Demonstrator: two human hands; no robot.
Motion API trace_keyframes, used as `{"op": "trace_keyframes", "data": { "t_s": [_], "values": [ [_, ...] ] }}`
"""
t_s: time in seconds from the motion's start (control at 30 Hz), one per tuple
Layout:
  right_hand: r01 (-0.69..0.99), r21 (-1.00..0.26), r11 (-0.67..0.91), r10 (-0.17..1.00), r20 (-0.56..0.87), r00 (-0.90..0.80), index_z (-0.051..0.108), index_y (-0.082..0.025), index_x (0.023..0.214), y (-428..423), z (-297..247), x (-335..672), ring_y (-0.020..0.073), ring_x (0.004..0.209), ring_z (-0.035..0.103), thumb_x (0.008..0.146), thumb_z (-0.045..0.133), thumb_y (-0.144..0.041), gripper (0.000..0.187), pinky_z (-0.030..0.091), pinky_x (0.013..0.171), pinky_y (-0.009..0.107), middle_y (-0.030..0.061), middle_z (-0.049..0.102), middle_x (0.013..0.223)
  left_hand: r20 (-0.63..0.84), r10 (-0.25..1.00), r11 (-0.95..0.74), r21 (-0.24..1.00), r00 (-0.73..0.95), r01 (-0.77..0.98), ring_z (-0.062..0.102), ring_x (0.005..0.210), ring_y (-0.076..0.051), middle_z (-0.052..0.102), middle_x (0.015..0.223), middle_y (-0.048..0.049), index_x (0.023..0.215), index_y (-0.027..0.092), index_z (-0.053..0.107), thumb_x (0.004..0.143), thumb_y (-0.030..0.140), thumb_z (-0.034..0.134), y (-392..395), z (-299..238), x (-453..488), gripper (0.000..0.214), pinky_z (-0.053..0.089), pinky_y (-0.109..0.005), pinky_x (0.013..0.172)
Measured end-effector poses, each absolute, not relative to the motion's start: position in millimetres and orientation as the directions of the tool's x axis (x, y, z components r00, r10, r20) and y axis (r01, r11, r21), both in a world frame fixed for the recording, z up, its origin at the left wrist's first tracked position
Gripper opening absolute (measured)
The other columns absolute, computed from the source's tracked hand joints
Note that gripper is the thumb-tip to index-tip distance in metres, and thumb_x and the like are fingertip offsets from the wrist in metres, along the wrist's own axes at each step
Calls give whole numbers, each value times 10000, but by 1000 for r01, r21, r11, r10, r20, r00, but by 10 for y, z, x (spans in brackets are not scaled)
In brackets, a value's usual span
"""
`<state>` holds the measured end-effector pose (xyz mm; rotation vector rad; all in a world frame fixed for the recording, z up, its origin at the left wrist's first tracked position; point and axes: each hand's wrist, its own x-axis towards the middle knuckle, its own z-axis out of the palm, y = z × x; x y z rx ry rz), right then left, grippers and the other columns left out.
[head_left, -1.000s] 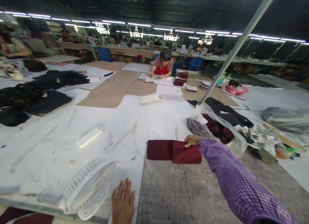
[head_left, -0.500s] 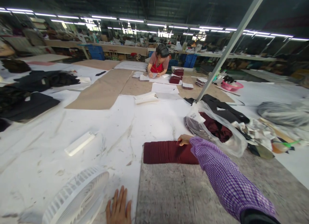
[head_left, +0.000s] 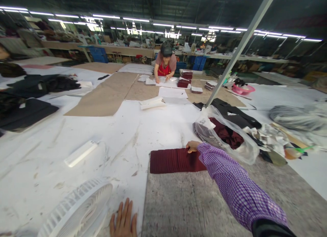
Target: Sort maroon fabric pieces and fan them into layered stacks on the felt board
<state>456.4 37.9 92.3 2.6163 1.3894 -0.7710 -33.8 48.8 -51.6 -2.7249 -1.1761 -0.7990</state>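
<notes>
A row of overlapping maroon fabric pieces lies fanned out across the top of a grey, worn board. My right hand, in a purple checked sleeve, has its fingers curled down on the upper edge of these pieces, toward their right end. The sleeve hides that end of the row. My left hand rests flat with fingers spread on the white table covering, holding nothing. Just left of it is a white round fan.
A clear plastic bag with maroon cloth lies beyond my right arm, by a slanted metal pole. A white box-like object sits at left. Across the table a co-worker leans over papers near maroon stacks. Dark garments lie far left.
The whole view has shifted slightly to the left. My right hand stays on the upper edge of the maroon pieces, and my left hand remains flat. The co-worker's hands have moved a little.
</notes>
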Motion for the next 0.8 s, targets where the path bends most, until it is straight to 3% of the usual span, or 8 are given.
{"op": "trace_keyframes", "data": {
  "t_s": [0.13,0.37,0.6,0.7,0.8],
  "values": [
    [852,-92,-515,711,-602,364,582,-141,1064,354,911,4561,188,921,593,888,562,-312,246,508,793,373,57,597,1059,489,660,-704,135,571,698,502,1184,-262,555,1297,-77,1443,270,192,848,260,469,491,-539,-340,657,280,-479,1028],
    [880,-16,-475,730,-565,384,566,-142,1098,310,837,4510,194,947,584,892,555,-319,272,502,810,397,70,583,1097,473,672,-698,146,571,701,494,1198,-268,540,1310,-81,1446,266,187,851,266,454,475,-512,-338,653,277,-492,1032],
    [896,-23,-444,867,-265,422,560,-151,1109,179,741,4380,240,1093,498,865,583,-276,275,409,926,466,83,522,1202,461,673,-696,131,578,706,501,1187,-268,550,1301,-81,1450,260,171,853,266,446,475,-495,-334,658,274,-493,1031],
    [909,-83,-408,906,-156,393,606,-163,1013,31,641,4233,199,1049,502,856,535,-133,175,392,927,365,63,570,1104,463,666,-699,116,584,705,513,1169,-266,561,1288,-82,1450,259,173,852,265,446,488,-531,-349,657,274,-489,1029],
    [877,-114,-466,885,-32,465,597,-149,1044,-91,475,4012,204,1014,503,903,390,-112,253,380,907,336,106,575,1094,474,655,-704,102,588,703,519,1161,-260,579,1267,-85,1445,255,198,854,271,447,500,-562,-370,641,272,-480,1032]
  ]
}}
